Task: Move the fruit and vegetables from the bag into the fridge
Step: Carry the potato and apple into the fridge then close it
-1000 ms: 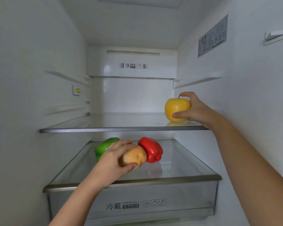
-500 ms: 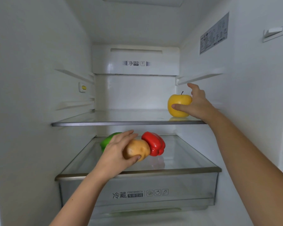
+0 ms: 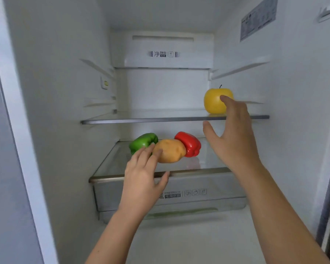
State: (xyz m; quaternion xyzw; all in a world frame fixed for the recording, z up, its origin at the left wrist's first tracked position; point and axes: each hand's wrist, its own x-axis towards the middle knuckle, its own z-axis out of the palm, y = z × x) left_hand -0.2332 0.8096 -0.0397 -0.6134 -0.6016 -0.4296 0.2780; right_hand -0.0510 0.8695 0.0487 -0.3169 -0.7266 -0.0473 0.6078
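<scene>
– Yellow apple [image 3: 213, 101], alone at the right end of the upper glass shelf [image 3: 160, 120], close to its front edge. Why there?

– My guess is fruit above, vegetables below. It stands upright, stem up, so it should not roll.

– And underneath?

– On the lower glass shelf [image 3: 198, 171], which covers the crisper drawer [image 3: 223, 197], three pieces lie in a row toward the back edge. There is a green bell pepper [image 3: 141, 141], a potato [image 3: 171, 150] in the middle and a red bell pepper [image 3: 190, 144], each touching the next. Packed like that, the peppers likely wedge the rounded potato in place.

– The hands?

– Both are wide open, fingers spread, holding nothing. The left hand [image 3: 141, 180] is in front of the potato's left side, and its fingertips overlap the potato and the green pepper. I cannot tell whether they touch. The right hand [image 3: 232, 138] is raised before the apple, forefinger across its face and thumb below the shelf's front edge. Contact there is equally unclear.

– The bag?

– Not in view, so what remains in it is unknown. All four pieces seen are already inside the fridge [image 3: 65, 92].
</scene>
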